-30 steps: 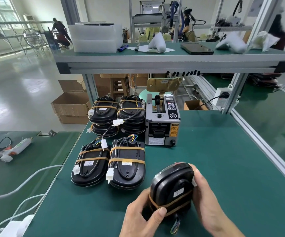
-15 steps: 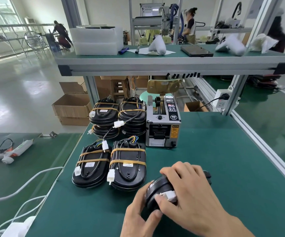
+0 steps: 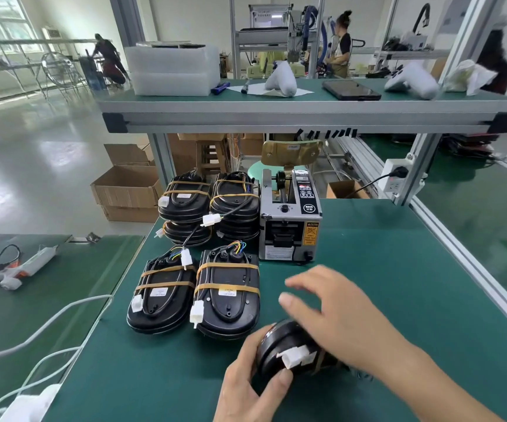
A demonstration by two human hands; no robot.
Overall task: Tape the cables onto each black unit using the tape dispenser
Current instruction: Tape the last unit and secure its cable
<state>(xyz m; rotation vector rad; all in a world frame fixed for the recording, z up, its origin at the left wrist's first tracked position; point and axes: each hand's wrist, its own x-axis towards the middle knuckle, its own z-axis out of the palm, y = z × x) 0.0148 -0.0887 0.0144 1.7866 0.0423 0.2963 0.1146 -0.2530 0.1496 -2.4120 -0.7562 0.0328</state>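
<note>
right hand: a second ago it cupped the right side of the black unit; half a second ago it lay over the top with fingers curled down; now the fingers are straightened and lifted off the unit, pointing left, blurred.
left hand: earlier its thumb lay on the tape bands on the unit's back; now its thumb presses the unit's near edge just below the white connector.
black unit: a second ago it stood tilted up with its taped back facing the camera; now it is turned on its side under the right hand, the white connector facing up.
</note>
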